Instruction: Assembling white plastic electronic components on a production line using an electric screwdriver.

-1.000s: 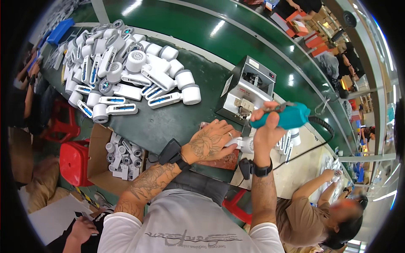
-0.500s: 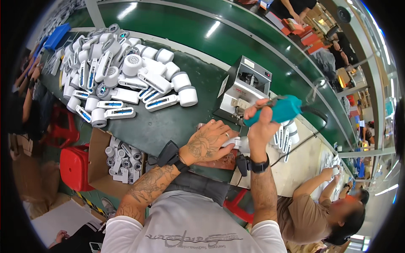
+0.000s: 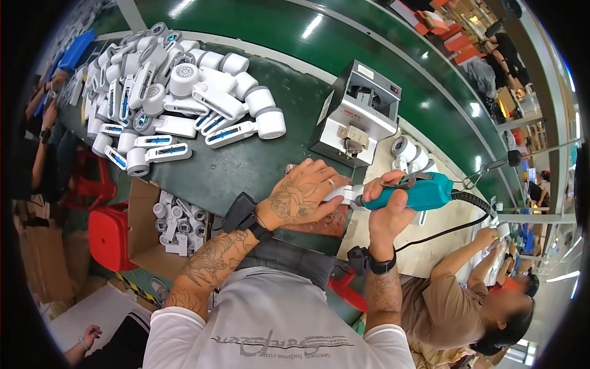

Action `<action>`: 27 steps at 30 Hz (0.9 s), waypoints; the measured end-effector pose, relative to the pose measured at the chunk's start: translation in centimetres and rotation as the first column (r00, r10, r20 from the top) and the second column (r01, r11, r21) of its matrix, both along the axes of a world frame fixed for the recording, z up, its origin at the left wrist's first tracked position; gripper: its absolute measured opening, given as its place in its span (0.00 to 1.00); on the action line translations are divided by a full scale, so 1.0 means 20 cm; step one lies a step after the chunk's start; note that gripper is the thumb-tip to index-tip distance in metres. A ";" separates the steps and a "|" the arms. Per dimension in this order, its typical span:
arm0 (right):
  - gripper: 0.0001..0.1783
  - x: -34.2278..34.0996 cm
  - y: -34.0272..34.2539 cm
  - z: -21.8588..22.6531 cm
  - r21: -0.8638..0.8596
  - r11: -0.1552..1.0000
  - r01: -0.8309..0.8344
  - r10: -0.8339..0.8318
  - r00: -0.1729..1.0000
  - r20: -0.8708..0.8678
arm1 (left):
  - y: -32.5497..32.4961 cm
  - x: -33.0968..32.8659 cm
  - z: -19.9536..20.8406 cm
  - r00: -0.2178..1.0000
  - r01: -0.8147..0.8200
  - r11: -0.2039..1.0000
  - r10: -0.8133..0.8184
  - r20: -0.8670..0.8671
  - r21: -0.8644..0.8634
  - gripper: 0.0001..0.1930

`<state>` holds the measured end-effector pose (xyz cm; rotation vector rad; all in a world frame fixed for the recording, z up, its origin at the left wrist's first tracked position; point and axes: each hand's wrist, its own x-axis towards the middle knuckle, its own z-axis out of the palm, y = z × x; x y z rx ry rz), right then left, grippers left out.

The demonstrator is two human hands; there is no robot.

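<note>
With our right hand [image 3: 391, 215], fingers [image 3: 373, 190] wrapped around it, we hold the driver [image 3: 423, 192]. Our left hand [image 3: 300, 194] appears to grip the white unit [image 3: 348, 195], partly hidden beneath.

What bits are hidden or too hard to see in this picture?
All in the head view:
White device: its handle is mostly under the left hand.
Teal tool: its tip, beyond the right hand, is too small to make out beside the white device.
Pile of white devices: the lowest ones are covered by those on top.
Cardboard box: its bottom is covered by white parts.
</note>
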<state>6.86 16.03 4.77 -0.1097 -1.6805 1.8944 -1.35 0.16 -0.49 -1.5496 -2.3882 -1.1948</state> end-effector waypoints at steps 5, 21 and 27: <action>0.27 -0.02 -0.03 -0.16 -0.076 0.997 -0.019 0.014 0.998 -0.066 | -0.05 -0.01 0.01 1.000 0.007 0.996 -0.004 0.027 -0.091 0.20; 0.29 0.06 -0.04 -0.11 -0.090 0.993 0.076 -0.077 0.997 -0.014 | -0.06 0.04 -0.06 0.990 0.058 0.986 -0.037 -0.138 0.155 0.16; 0.34 0.33 -0.11 0.06 -0.136 0.991 0.003 -0.032 0.977 -0.211 | -0.45 0.06 0.12 0.971 -0.197 0.930 0.143 0.189 0.309 0.17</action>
